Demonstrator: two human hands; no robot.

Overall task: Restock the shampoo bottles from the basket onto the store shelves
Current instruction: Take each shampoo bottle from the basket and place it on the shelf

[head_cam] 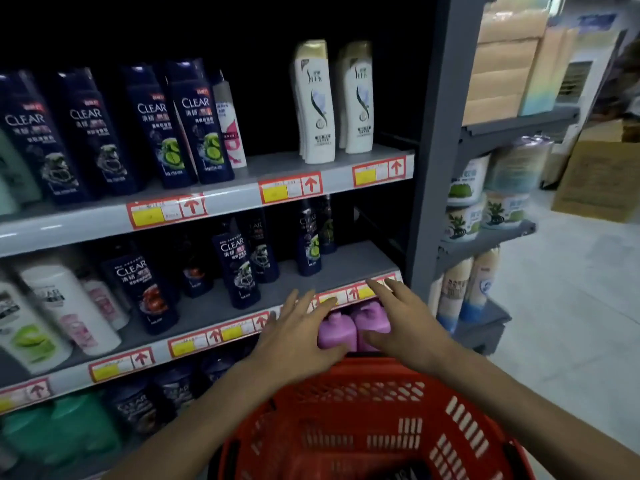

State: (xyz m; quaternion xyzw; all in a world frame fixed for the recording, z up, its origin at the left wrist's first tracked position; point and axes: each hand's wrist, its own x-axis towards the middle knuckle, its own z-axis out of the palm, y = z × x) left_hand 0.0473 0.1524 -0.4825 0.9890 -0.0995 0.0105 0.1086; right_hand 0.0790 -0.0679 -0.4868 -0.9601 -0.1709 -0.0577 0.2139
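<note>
At far left, green bottles (52,431) fill the lowest shelf and fat white bottles (69,306) stand on the middle shelf (214,306). Above them, a row of dark Clear bottles (194,126) lines the top shelf (242,192), and smaller dark bottles (239,268) stand spaced out along the middle one. The left hand (294,337) is open, with its fingers straight and spread over the middle shelf's price strip and its thumb against the front of the left pink bottle (336,332). That bottle and the right pink bottle (370,320) stand touching side by side under the middle shelf's edge, just past the far rim of the red basket (346,386); what they rest on is hidden. Two slim white bottles (317,109) stand upright on the top shelf above them. The right hand (401,323) is open too, fingers straight, thumb at the right pink bottle's front. Further right, a side rack (485,240) carries packs and tubs, and a cardboard box (595,181) sits on the floor.
</note>
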